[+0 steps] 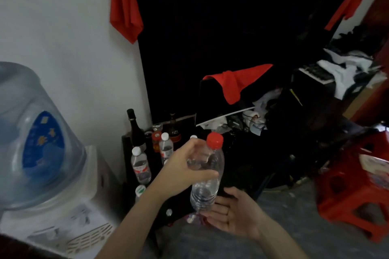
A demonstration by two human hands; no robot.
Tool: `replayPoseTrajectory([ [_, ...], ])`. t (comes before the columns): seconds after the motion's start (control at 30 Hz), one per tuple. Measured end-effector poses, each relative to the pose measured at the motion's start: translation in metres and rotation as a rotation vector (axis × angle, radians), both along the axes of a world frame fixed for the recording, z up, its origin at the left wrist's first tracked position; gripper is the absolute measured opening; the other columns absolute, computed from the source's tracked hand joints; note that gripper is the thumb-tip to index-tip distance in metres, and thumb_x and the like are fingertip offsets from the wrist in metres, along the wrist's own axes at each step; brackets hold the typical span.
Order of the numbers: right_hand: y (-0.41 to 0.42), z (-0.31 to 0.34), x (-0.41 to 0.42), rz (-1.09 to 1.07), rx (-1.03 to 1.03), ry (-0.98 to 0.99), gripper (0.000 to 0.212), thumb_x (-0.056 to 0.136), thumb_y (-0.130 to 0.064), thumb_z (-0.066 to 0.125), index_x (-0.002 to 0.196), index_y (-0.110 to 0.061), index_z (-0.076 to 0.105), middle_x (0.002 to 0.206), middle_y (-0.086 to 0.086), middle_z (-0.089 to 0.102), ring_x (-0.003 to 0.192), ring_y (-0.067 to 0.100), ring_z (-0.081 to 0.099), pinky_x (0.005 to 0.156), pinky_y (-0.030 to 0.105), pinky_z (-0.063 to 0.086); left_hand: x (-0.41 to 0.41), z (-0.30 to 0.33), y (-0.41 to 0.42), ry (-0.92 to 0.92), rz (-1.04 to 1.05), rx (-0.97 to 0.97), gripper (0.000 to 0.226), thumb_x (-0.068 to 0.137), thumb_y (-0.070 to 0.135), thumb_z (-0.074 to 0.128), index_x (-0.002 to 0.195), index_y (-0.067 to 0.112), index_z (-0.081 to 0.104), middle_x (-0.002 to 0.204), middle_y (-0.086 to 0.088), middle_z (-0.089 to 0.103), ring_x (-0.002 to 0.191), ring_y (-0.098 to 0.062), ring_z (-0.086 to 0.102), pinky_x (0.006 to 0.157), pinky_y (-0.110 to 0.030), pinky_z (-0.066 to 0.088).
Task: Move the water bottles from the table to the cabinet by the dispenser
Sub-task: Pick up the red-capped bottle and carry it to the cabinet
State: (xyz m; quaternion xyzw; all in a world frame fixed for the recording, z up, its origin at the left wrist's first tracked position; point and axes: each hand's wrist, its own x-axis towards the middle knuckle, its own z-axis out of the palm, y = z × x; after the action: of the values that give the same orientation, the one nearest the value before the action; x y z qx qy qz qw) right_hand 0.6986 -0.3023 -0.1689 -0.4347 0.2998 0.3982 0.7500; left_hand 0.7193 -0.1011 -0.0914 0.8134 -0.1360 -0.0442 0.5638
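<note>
My left hand (185,171) grips the upper body of a clear water bottle with a red cap (207,176), held upright in the air above the dark cabinet (125,153). Under the bottle's base lies my right hand (233,214), palm up with relaxed fingers touching its bottom. On the cabinet top stand white-capped water bottles (140,166), (166,149), with another white cap (193,137) showing behind my left hand. A green-and-white-capped bottle (140,191) sits lower at the cabinet's front. The water dispenser (63,216) stands left of the cabinet.
The dispenser carries a large blue water jug (31,136). A tall dark glass bottle (134,128) and small jars (156,139) stand at the cabinet's back. A black box with red cloth (231,94) and clutter lie to the right. Red plastic stools (355,185) stand at far right.
</note>
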Motion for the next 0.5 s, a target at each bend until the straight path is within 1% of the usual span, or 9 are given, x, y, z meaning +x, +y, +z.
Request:
replayPoseTrajectory([
  [0.03, -0.001, -0.003, 0.017, 0.002, -0.008, 0.013, 0.053, 0.098, -0.035, 0.043, 0.124, 0.008, 0.061, 0.118, 0.029, 0.067, 0.100, 0.041, 0.070, 0.074, 0.042, 0.059, 0.015, -0.002, 0.001, 0.001, 0.014, -0.001, 0.054, 0.078, 0.031, 0.088, 0.124, 0.031, 0.059, 0.122, 0.012, 0.068, 0.117, -0.007, 0.063, 0.102, -0.046, 0.053],
  [0.07, -0.003, -0.007, 0.032, 0.005, -0.018, 0.024, 0.053, 0.099, -0.036, 0.043, 0.124, 0.007, 0.061, 0.119, 0.028, 0.068, 0.101, 0.041, 0.070, 0.072, 0.041, 0.059, 0.029, -0.005, 0.002, 0.010, 0.022, -0.007, 0.053, 0.078, 0.031, 0.088, 0.123, 0.031, 0.059, 0.121, 0.013, 0.067, 0.117, -0.007, 0.063, 0.101, -0.044, 0.054],
  [0.1, -0.004, -0.011, 0.046, 0.011, -0.025, 0.030, 0.054, 0.099, -0.036, 0.043, 0.125, 0.007, 0.061, 0.119, 0.028, 0.068, 0.102, 0.041, 0.070, 0.074, 0.042, 0.058, 0.041, -0.008, 0.001, 0.024, 0.022, -0.016, 0.053, 0.078, 0.030, 0.088, 0.122, 0.030, 0.060, 0.121, 0.014, 0.067, 0.118, -0.005, 0.062, 0.100, -0.040, 0.055],
  [0.2, -0.006, -0.024, 0.080, 0.010, -0.051, 0.059, 0.053, 0.100, -0.037, 0.042, 0.124, 0.005, 0.062, 0.119, 0.027, 0.068, 0.110, 0.040, 0.067, 0.086, 0.045, 0.051, 0.072, -0.021, -0.003, 0.041, 0.016, -0.022, 0.052, 0.079, 0.022, 0.088, 0.123, 0.027, 0.060, 0.119, 0.020, 0.065, 0.116, 0.002, 0.061, 0.093, -0.019, 0.053],
  [0.27, -0.008, -0.034, 0.096, -0.001, -0.065, 0.100, 0.051, 0.100, -0.036, 0.042, 0.123, 0.005, 0.062, 0.118, 0.027, 0.069, 0.112, 0.038, 0.064, 0.089, 0.045, 0.050, 0.085, -0.033, -0.007, 0.066, 0.024, -0.031, 0.052, 0.080, 0.017, 0.087, 0.123, 0.024, 0.060, 0.118, 0.023, 0.064, 0.116, 0.005, 0.059, 0.090, -0.011, 0.049],
  [0.33, -0.011, -0.044, 0.108, 0.022, -0.073, 0.126, 0.051, 0.100, -0.037, 0.043, 0.121, 0.006, 0.063, 0.117, 0.027, 0.069, 0.113, 0.039, 0.063, 0.093, 0.045, 0.048, 0.095, -0.045, -0.011, 0.081, 0.027, -0.027, 0.053, 0.079, 0.018, 0.088, 0.123, 0.023, 0.059, 0.118, 0.023, 0.063, 0.117, 0.004, 0.059, 0.091, -0.011, 0.049],
  [0.4, -0.014, -0.056, 0.122, 0.045, -0.088, 0.139, 0.052, 0.099, -0.037, 0.042, 0.121, 0.005, 0.063, 0.117, 0.027, 0.069, 0.113, 0.039, 0.063, 0.094, 0.045, 0.047, 0.103, -0.055, -0.012, 0.090, 0.040, -0.018, 0.058, 0.076, 0.023, 0.090, 0.125, 0.024, 0.058, 0.118, 0.021, 0.064, 0.118, 0.000, 0.060, 0.095, -0.016, 0.051],
  [0.5, -0.016, -0.070, 0.143, 0.068, -0.113, 0.156, 0.050, 0.099, -0.035, 0.041, 0.120, 0.005, 0.062, 0.115, 0.028, 0.069, 0.111, 0.039, 0.063, 0.087, 0.045, 0.048, 0.112, -0.072, -0.015, 0.094, 0.093, -0.015, 0.062, 0.074, 0.024, 0.091, 0.127, 0.022, 0.057, 0.120, 0.019, 0.065, 0.120, -0.002, 0.060, 0.097, -0.019, 0.052],
])
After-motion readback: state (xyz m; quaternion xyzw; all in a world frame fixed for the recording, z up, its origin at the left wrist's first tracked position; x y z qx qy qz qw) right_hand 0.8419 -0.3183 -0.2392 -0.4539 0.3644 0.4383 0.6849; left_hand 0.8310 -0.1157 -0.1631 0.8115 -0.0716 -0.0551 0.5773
